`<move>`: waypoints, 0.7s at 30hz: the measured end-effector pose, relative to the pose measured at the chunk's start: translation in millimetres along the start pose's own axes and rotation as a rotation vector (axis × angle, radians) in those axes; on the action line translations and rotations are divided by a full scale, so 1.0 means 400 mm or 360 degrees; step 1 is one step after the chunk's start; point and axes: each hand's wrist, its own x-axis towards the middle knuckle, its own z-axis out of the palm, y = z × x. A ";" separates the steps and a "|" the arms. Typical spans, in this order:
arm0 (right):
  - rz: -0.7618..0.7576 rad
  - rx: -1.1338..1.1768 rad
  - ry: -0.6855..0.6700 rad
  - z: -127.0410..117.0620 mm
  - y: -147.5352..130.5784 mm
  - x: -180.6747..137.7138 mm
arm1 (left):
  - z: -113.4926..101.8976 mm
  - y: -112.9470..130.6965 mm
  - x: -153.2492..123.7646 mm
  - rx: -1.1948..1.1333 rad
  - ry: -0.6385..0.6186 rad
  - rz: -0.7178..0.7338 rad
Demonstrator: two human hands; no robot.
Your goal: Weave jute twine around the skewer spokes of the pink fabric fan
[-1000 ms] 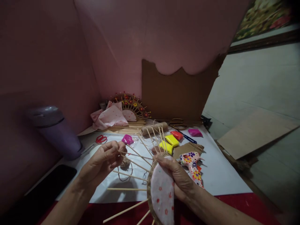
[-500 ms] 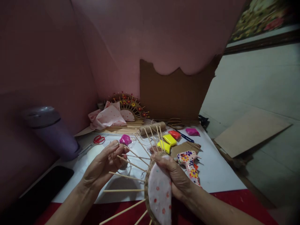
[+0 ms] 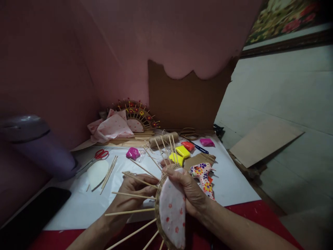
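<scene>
My right hand [image 3: 188,191] is closed round a half-round craft piece [image 3: 171,213]: pink spotted fabric edged with wound twine, with several wooden skewers [image 3: 131,211] fanning out to the left. My left hand [image 3: 134,194] sits low among those skewers, right beside the twine rim, its fingers curled together in a pinch near the rim; what they grip is too small to make out. A ball of twine lies hidden behind my left hand.
On the white sheet [image 3: 229,184] lie red scissors [image 3: 100,154], loose skewers [image 3: 109,169], a white half-round cutout [image 3: 96,173], clay packets [image 3: 182,151], a twine spool [image 3: 162,139] and a flowered glue gun [image 3: 204,175]. A finished fan [image 3: 136,116], pink cloth [image 3: 110,126], cardboard [image 3: 182,100] and a purple container [image 3: 41,146] stand behind.
My left hand has dropped from the skewer tips down and right to the twine rim. The craft piece has shifted slightly left and lower in view as my head turned right.
</scene>
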 end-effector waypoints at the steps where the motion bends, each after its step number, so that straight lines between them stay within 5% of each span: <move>1: 0.0009 -0.0013 0.0024 0.000 0.001 0.000 | 0.001 0.000 0.001 0.0039 0.0018 0.0006; 11: 0.0077 -0.0066 0.0071 -0.003 0.014 0.002 | 0.003 0.001 0.009 0.0238 0.0108 0.0082; 21: 0.0207 0.0207 0.0306 0.003 0.055 -0.019 | -0.008 -0.017 0.008 0.0057 0.0256 -0.0005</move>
